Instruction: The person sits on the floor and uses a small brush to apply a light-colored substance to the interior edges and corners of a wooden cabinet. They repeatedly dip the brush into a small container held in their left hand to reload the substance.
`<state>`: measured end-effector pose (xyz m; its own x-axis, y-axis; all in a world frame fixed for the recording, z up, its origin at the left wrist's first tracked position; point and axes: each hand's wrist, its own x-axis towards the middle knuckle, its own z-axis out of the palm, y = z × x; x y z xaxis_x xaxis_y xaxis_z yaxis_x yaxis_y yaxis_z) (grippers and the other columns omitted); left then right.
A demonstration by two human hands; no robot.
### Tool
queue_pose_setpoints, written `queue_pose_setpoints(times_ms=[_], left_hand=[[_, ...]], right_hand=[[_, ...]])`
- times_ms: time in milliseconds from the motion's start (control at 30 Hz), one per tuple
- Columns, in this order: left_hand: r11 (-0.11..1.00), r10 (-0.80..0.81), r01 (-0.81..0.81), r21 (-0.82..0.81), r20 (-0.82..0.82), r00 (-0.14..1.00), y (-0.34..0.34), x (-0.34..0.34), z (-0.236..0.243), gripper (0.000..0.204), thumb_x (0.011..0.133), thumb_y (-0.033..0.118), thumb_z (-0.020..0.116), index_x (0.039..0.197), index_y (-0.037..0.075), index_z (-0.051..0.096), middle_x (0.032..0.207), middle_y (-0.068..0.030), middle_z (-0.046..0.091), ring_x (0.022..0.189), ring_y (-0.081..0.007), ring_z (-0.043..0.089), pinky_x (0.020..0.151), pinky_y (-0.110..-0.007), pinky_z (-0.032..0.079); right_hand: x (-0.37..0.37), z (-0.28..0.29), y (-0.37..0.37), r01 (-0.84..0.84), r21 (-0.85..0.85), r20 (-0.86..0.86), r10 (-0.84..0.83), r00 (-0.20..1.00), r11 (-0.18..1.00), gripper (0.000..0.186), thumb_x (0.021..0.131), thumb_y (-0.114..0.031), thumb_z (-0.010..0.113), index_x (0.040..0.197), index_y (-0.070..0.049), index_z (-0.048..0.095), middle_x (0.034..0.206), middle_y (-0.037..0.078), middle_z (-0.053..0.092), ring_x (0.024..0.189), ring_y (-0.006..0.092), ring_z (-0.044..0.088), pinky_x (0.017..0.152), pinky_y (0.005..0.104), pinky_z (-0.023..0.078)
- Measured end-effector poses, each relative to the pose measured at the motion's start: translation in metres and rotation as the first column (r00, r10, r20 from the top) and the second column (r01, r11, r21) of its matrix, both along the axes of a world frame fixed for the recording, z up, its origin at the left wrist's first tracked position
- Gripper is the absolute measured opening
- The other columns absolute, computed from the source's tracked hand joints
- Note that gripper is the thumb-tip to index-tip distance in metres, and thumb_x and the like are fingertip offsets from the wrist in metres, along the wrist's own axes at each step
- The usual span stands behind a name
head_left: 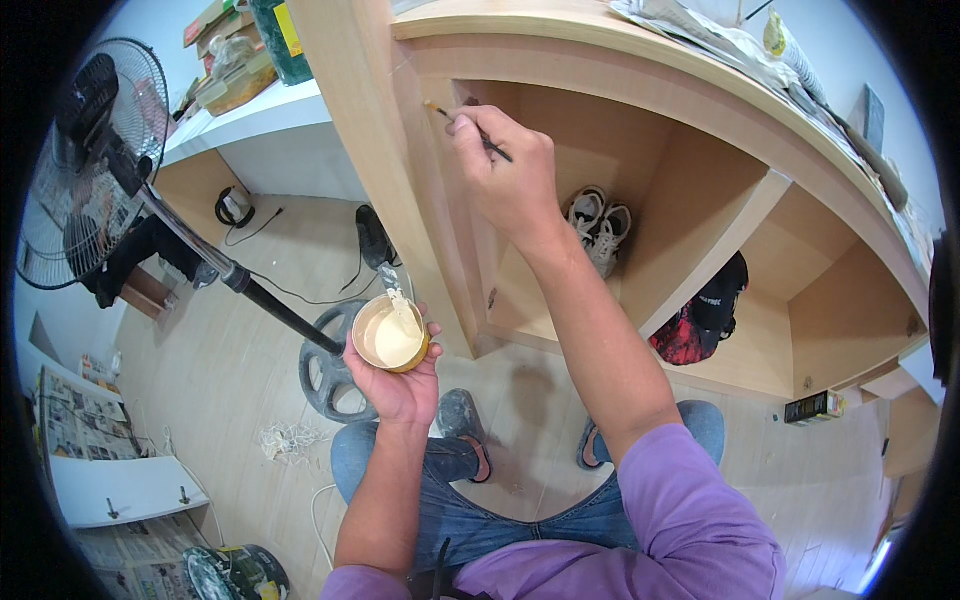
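My left hand (398,392) cradles a small round can (418,364) from below, its fingers wrapped round the side. Cream-coloured paste or paint (388,338) lies inside it, and a smeared flat blade, perhaps a putty knife (389,277), leans out over the far rim. In my right hand (510,165) a thin dark-handled paintbrush (492,146) is pinched between thumb and fingers. Its yellowish tip is at the pale wooden upright of the cabinet (405,130), near the opening's upper left corner; whether it touches the wood I cannot tell.
Sneakers (600,228) and a black cap (722,295) on a red-and-black item sit in the cabinet's compartments. A standing fan (245,285) is at left, with cords on the floor. A dark rectangular tin (815,408) stands at right, a paint-smeared bucket (235,575) at lower left.
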<state>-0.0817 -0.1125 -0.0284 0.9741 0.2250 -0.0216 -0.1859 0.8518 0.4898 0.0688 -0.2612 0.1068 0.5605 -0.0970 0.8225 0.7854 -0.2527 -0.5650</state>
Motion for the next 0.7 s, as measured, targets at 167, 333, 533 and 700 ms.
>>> queue_pose_setpoints(times_ms=[167,333,533,700], left_hand=[[1.0,0.007,-0.007,0.007,-0.008,1.0,0.001,-0.001,0.003,0.064,0.103,0.056,0.035,0.132,0.004,0.057,0.116,-0.0211,0.065,0.088,-0.0336,0.067,0.064,-0.035,0.06],[1.0,0.008,-0.008,0.006,-0.018,1.0,0.0,-0.001,0.005,0.064,0.103,0.056,0.034,0.132,0.004,0.057,0.115,-0.0204,0.065,0.089,-0.0333,0.067,0.063,-0.035,0.06],[1.0,-0.023,0.023,-0.001,0.005,1.0,0.001,-0.002,-0.001,0.064,0.103,0.057,0.034,0.134,0.006,0.057,0.116,-0.0191,0.066,0.09,-0.0337,0.068,0.064,-0.036,0.061],[1.0,0.02,-0.02,0.014,-0.002,1.0,-0.007,-0.004,0.004,0.063,0.102,0.057,0.033,0.136,0.01,0.056,0.118,-0.0167,0.068,0.095,-0.0331,0.071,0.068,-0.038,0.063]], right_hand=[[0.005,-0.027,0.0,0.026,-0.031,0.032,-0.025,0.999,0.999,0.016,0.095,-0.011,0.064,0.101,0.0,0.074,0.083,0.018,0.072,0.072,0.0266,0.069,0.064,0.0343,0.053],[-0.008,-0.046,-0.006,0.014,-0.042,-0.08,-0.018,0.997,0.999,0.016,0.094,-0.011,0.066,0.1,0.0,0.075,0.082,0.02,0.072,0.072,0.0272,0.074,0.066,0.0356,0.056],[-0.065,-0.041,-0.039,-0.328,0.319,-0.35,0.432,0.831,0.889,0.015,0.093,-0.007,0.07,0.104,0.001,0.073,0.086,0.001,0.072,0.084,0.0063,0.065,0.076,0.0268,0.054],[-0.11,-0.048,-0.035,-0.581,0.343,-0.414,0.674,0.611,0.738,0.015,0.095,-0.009,0.069,0.104,0.003,0.072,0.09,0.003,0.072,0.086,0.0084,0.066,0.078,0.0267,0.054]])
